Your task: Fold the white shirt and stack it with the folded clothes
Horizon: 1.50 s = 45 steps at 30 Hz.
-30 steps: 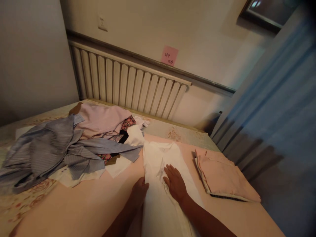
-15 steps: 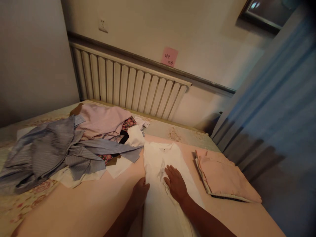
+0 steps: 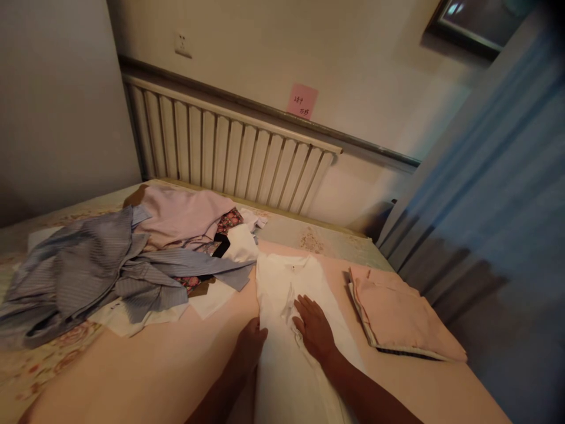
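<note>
Garment (image 3: 282, 347) lies beneath fingers (image 3: 308, 305) of right hand (image 3: 315, 331).

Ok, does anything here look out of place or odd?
The grey-blue striped cloth garment sprawls crumpled over other clothes, unlike the neat pink folded cloth stack. The long white cloth garment, otherwise fairly flat, is bunched by the right hand. No spill or tear shows.

Homelike room, wall radiator (image 3: 229, 150), blue curtain (image 3: 498, 194), framed picture (image 3: 468, 23), clothes pile (image 3: 88, 265)
</note>
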Motion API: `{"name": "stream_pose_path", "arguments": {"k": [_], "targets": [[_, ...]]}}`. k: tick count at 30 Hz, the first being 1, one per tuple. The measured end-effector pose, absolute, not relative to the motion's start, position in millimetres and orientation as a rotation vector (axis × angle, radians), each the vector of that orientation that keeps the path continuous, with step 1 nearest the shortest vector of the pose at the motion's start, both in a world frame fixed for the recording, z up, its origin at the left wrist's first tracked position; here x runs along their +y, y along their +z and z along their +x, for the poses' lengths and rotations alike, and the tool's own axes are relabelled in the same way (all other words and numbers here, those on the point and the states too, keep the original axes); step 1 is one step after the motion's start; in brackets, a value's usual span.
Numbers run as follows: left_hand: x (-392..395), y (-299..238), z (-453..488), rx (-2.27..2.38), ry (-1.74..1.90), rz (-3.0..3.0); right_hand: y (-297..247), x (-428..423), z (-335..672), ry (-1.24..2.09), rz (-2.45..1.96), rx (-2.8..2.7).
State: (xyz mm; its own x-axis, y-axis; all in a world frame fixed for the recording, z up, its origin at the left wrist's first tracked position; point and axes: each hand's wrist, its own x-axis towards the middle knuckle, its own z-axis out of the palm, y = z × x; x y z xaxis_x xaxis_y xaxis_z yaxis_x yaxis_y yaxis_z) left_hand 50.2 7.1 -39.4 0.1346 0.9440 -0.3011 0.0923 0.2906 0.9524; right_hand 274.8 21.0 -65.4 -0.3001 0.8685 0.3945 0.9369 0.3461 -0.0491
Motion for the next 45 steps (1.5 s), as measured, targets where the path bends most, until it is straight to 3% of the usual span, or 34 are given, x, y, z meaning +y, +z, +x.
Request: {"name": "stream_pose_path", "arguments": {"k": [37, 45], "targets": [[6, -41, 49, 1.344, 0.831, 1.117, -63, 21, 273, -0.223, -1.590, -2.222], [6, -40, 50, 1.398, 0.779, 1.221, -49, 27, 273, -0.006, -1.582, -2.029]]}}
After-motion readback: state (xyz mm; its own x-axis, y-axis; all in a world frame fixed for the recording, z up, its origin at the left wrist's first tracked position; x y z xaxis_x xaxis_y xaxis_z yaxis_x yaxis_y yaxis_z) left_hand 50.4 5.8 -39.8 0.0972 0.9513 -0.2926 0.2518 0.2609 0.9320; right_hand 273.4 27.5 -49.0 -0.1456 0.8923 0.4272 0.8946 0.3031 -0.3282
